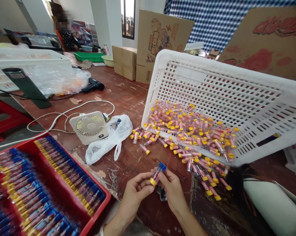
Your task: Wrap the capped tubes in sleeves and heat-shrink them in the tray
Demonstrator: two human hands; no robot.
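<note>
Between my two hands is a small clear tube with a blue cap at its upper end and a yellow cap at its lower end. My left hand pinches it near the yellow cap, and my right hand holds it near the blue cap. Many yellow-capped tubes spill out of a tipped white basket onto the brown table. At the lower left, a red tray holds rows of tubes with blue and yellow ends.
A small fan with a white cable and a plastic bag lie left of centre. Farther back are a dark green bottle, a hair dryer and cardboard boxes. A person sits in the background.
</note>
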